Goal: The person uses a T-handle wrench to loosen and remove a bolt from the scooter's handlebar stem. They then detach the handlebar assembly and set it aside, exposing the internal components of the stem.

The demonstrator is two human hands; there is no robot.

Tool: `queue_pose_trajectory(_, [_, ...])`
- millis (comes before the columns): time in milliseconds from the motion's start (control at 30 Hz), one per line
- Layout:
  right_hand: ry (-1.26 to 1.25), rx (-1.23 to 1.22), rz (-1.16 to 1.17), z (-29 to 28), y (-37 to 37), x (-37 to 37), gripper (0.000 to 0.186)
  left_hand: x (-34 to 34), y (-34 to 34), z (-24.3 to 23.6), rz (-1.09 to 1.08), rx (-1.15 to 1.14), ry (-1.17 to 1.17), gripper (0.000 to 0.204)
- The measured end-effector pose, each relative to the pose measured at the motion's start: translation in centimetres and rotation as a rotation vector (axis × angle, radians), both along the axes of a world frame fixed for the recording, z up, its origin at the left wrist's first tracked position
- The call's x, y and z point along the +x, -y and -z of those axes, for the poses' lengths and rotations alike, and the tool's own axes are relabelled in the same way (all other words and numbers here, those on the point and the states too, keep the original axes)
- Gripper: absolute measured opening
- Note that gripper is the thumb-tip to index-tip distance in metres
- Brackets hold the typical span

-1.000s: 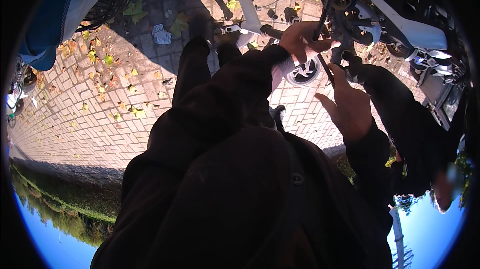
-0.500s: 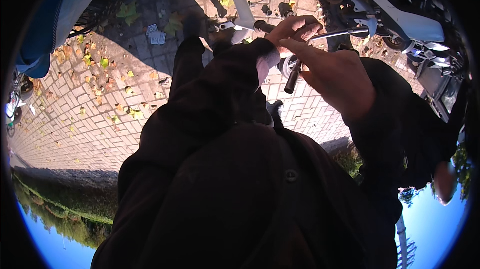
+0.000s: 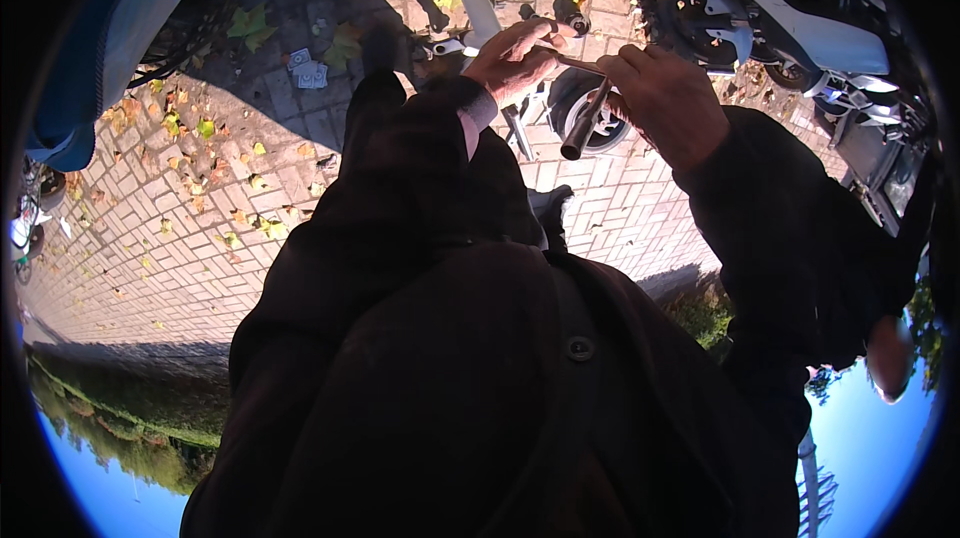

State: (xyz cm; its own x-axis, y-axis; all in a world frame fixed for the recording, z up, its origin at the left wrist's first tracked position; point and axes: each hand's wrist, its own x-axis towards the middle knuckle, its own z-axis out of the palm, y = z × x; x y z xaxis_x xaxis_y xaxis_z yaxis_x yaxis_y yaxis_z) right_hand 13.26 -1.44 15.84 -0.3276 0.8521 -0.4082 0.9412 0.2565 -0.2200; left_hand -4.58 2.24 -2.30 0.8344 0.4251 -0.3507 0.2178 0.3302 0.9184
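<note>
My left hand (image 3: pixel 505 68), fingers curled, holds one end of a slim bent metal tool (image 3: pixel 590 113) in the upper middle. My right hand (image 3: pixel 665 103) is closed on the same tool near its bend, and a dark tubular section slants down-left from it. Behind and below the tool is a small wheel with a black tyre (image 3: pixel 563 106). A pale curved frame part (image 3: pixel 470 3) with metal fittings stands just beyond my left hand.
Parked two-wheelers (image 3: pixel 800 28) crowd the upper right, and a blue-and-white body panel (image 3: pixel 100 38) the upper left. A person in dark clothing (image 3: pixel 850 218) is at the right. White cards (image 3: pixel 310 75) and leaves lie on the brick paving (image 3: pixel 150 238). A hedge runs lower left.
The tool has swung from upright to a slant with its dark end toward the lower left. My left hand has moved left; my right hand has risen and closed on the tool.
</note>
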Motion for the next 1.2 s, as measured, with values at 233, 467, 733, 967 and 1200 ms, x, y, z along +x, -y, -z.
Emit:
queue_pose_trajectory(233, [-0.173, -0.172, 0.2, 1.2, 0.0, 0.6, 0.019, -0.5, 0.8, 3.4, 0.134, 0.553, 0.042, 0.042])
queue_pose_trajectory(467, [-0.033, -0.306, 0.239, 3.4, 0.2, -0.2, 0.017, 1.9, -0.5, 3.8, 0.356, 0.533, -0.164, 0.031])
queue_pose_trajectory(733, [-0.301, -0.329, 0.496, 4.8, 1.0, -0.1, 0.017, 2.5, 1.5, 5.9, 0.241, 0.592, -0.189, 0.038])
queue_pose_trajectory(967, [-0.716, -0.912, 1.531, 4.4, 0.1, -1.4, 0.023, 2.4, 2.5, 5.6, 0.049, 0.6, -0.183, 0.025])
queue_pose_trajectory(1200, [-1.24, -1.024, 2.092, 4.0, -0.3, -2.2, 0.029, 3.0, 3.5, 5.8, -0.092, 0.639, -0.204, 0.02])
